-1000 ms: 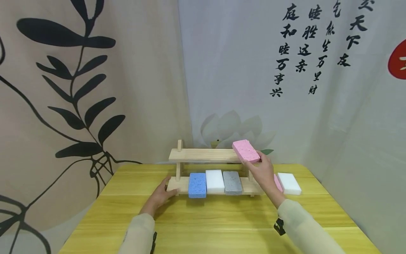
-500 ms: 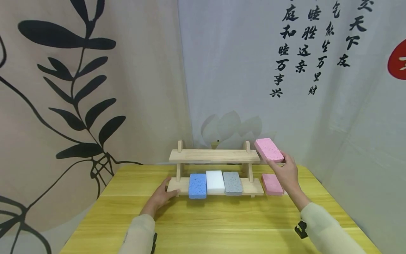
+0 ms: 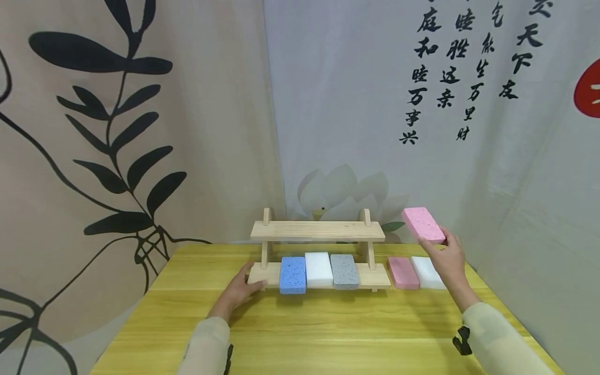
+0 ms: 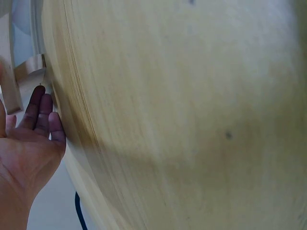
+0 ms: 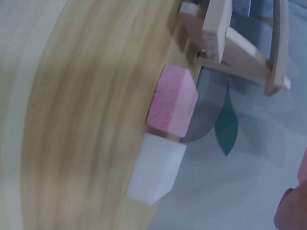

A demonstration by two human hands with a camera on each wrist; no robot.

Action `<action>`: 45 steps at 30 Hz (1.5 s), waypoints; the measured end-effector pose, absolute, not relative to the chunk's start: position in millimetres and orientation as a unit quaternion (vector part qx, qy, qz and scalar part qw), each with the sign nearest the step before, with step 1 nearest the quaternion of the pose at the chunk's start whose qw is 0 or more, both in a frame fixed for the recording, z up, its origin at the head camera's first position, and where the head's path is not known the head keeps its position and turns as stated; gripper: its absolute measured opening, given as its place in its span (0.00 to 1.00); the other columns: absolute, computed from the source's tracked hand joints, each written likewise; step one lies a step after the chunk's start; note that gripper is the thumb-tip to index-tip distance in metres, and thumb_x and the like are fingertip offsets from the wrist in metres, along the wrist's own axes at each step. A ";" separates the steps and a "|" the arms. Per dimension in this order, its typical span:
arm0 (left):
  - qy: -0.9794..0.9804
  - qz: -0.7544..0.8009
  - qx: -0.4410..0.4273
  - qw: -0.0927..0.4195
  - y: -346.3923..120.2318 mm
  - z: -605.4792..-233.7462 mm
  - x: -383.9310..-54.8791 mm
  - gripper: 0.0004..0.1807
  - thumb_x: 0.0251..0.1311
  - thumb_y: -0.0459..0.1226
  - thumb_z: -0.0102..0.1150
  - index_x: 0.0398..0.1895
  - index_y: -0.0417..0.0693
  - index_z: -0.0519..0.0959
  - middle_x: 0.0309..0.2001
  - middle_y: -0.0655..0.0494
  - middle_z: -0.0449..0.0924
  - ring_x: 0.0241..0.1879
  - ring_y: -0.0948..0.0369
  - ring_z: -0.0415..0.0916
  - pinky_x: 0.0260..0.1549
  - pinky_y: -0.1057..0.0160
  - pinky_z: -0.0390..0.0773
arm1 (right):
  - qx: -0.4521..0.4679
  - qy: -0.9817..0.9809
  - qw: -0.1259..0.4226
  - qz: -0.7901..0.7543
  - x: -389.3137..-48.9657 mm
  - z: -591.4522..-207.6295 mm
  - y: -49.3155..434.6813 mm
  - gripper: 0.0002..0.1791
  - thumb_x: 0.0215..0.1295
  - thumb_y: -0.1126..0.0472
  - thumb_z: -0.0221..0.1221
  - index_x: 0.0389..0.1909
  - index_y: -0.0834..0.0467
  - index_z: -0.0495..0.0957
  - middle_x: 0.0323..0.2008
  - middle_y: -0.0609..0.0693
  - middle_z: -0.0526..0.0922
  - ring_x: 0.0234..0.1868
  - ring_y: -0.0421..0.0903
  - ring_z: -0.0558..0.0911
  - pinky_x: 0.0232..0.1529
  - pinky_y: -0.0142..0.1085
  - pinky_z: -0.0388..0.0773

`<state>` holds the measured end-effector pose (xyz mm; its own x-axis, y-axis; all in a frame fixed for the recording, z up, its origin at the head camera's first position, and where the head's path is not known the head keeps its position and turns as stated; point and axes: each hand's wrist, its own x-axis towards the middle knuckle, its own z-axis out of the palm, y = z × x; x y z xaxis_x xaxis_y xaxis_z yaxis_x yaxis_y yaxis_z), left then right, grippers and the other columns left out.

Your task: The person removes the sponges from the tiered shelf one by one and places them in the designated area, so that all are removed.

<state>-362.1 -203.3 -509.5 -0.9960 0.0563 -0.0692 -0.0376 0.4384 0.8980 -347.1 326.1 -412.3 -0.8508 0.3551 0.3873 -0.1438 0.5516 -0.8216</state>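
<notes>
My right hand (image 3: 450, 260) holds a pink sponge (image 3: 424, 225) in the air, to the right of a two-tier wooden rack (image 3: 319, 230), pinched by its lower right end. Just a fingertip (image 5: 292, 208) and a sliver of that sponge show in the right wrist view. My left hand (image 3: 236, 290) grips the left end of the rack's lower shelf, thumb at the front. Its palm and several fingers show in the left wrist view, close to the wood. On that shelf a blue sponge (image 3: 292, 275), a white sponge (image 3: 319, 269) and a grey sponge (image 3: 344, 271) lean side by side.
Right of the rack, another pink sponge (image 3: 403, 273) and another white sponge (image 3: 427, 272) lie side by side on the yellow wooden table (image 3: 328, 333). Behind the table hangs a printed curtain (image 3: 225, 130). The upper shelf bears no sponges.
My right hand has carried the pink sponge rightward from above the upper shelf's right end, out past the rack. The left hand has stayed at the shelf's left end.
</notes>
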 end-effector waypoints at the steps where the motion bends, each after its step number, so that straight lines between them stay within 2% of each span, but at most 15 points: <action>1: 0.846 0.531 0.006 0.043 -203.5 -509.2 -361.9 0.50 0.63 0.50 0.66 0.79 0.47 0.47 0.64 0.29 0.64 0.58 0.41 0.71 0.56 0.40 0.71 | -0.065 -0.839 0.266 0.470 -347.4 -413.8 327.8 0.44 0.65 0.42 0.63 0.72 0.65 0.61 0.60 0.63 0.68 0.56 0.54 0.68 0.43 0.36 0.66; 8: 0.845 0.533 0.004 0.051 -202.9 -508.1 -360.0 0.51 0.62 0.51 0.66 0.79 0.49 0.47 0.66 0.30 0.63 0.59 0.41 0.71 0.55 0.40 0.72 | -0.086 -0.836 0.265 0.473 -352.0 -426.3 342.2 0.44 0.64 0.43 0.64 0.72 0.65 0.61 0.61 0.62 0.68 0.56 0.53 0.68 0.43 0.35 0.66; 14: 0.844 0.534 0.004 0.049 -202.8 -508.3 -359.4 0.50 0.62 0.50 0.66 0.79 0.49 0.47 0.63 0.31 0.66 0.54 0.45 0.74 0.53 0.42 0.74 | -0.114 -0.830 0.253 0.484 -354.7 -435.5 356.7 0.46 0.64 0.42 0.64 0.73 0.65 0.60 0.62 0.62 0.67 0.57 0.53 0.68 0.46 0.36 0.66; 19: 0.846 0.532 0.004 0.043 -203.2 -508.2 -359.2 0.50 0.62 0.50 0.67 0.79 0.47 0.47 0.62 0.31 0.67 0.54 0.45 0.74 0.53 0.42 0.74 | -0.140 -0.827 0.242 0.488 -354.5 -445.1 367.8 0.46 0.65 0.43 0.63 0.74 0.66 0.57 0.64 0.65 0.67 0.60 0.56 0.68 0.52 0.42 0.67; 26: 0.846 0.531 0.003 0.045 -203.0 -508.2 -358.3 0.51 0.61 0.52 0.67 0.79 0.49 0.47 0.65 0.30 0.65 0.57 0.43 0.73 0.55 0.40 0.72 | -0.168 -0.817 0.227 0.502 -352.4 -459.0 379.6 0.48 0.66 0.44 0.62 0.74 0.69 0.54 0.66 0.69 0.66 0.63 0.60 0.68 0.57 0.48 0.68; 33: 0.851 0.523 0.004 0.046 -202.0 -506.8 -358.2 0.51 0.62 0.53 0.66 0.79 0.49 0.47 0.68 0.28 0.60 0.63 0.38 0.67 0.59 0.38 0.67 | -0.194 -0.810 0.204 0.515 -347.7 -471.7 392.1 0.50 0.68 0.42 0.59 0.76 0.69 0.48 0.70 0.72 0.59 0.68 0.66 0.63 0.65 0.58 0.62; 45: 0.844 0.534 0.003 0.046 -202.5 -506.6 -359.2 0.51 0.62 0.51 0.66 0.79 0.47 0.47 0.67 0.28 0.63 0.60 0.41 0.70 0.58 0.39 0.69 | -0.222 -0.811 0.166 0.516 -345.2 -487.1 412.5 0.50 0.67 0.43 0.58 0.75 0.71 0.47 0.71 0.74 0.56 0.68 0.67 0.61 0.67 0.58 0.59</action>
